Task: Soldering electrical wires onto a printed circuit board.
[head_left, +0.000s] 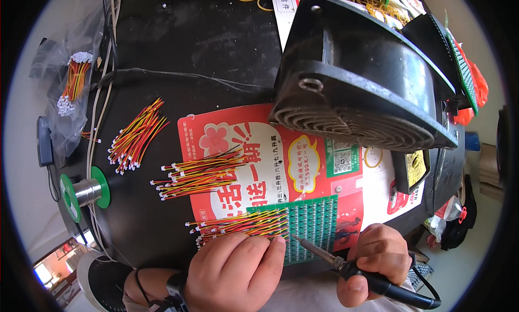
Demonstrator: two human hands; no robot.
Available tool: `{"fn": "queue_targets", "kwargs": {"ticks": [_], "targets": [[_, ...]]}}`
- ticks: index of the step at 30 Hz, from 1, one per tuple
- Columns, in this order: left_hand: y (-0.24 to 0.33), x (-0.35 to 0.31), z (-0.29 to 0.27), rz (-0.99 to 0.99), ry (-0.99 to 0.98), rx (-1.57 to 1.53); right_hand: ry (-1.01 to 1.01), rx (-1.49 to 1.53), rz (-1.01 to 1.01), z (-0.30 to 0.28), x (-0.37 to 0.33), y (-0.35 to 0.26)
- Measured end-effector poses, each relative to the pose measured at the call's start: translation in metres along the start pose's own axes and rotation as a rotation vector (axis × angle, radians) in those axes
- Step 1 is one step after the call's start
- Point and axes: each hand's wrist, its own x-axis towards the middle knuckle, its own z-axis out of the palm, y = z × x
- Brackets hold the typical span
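My left hand [235, 271] presses down on a row of red, yellow and black wires [238, 224] whose ends lie on a green circuit board panel [313, 223]. My right hand [373, 260] grips a black-handled soldering iron [346, 266], its metal tip pointing up-left to the board's edge beside my left fingertips. Both hands are at the near edge of the black table [205, 47].
Two loose wire bundles [197, 174] [135, 136] lie to the left on the table and a red printed sheet [259, 155]. A solder spool [86, 190] sits at far left, bagged wires [73, 82] beyond. A large black fan [362, 74] stands behind the board. Rubber bands [373, 158] are scattered.
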Motion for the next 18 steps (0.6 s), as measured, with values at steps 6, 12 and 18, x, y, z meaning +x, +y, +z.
{"fn": "queue_targets", "kwargs": {"ticks": [6,12,18], "targets": [[-0.001,0.001,0.001,0.01,-0.02,-0.008,-0.121,-0.021,0.042,-0.007,0.004,-0.004],[0.0,0.001,0.001,-0.001,-0.017,0.007,-0.17,-0.051,0.077,-0.009,0.007,-0.008],[0.012,0.007,-0.01,-0.124,-0.042,0.024,-0.165,-0.065,0.077,-0.008,0.006,-0.008]]}}
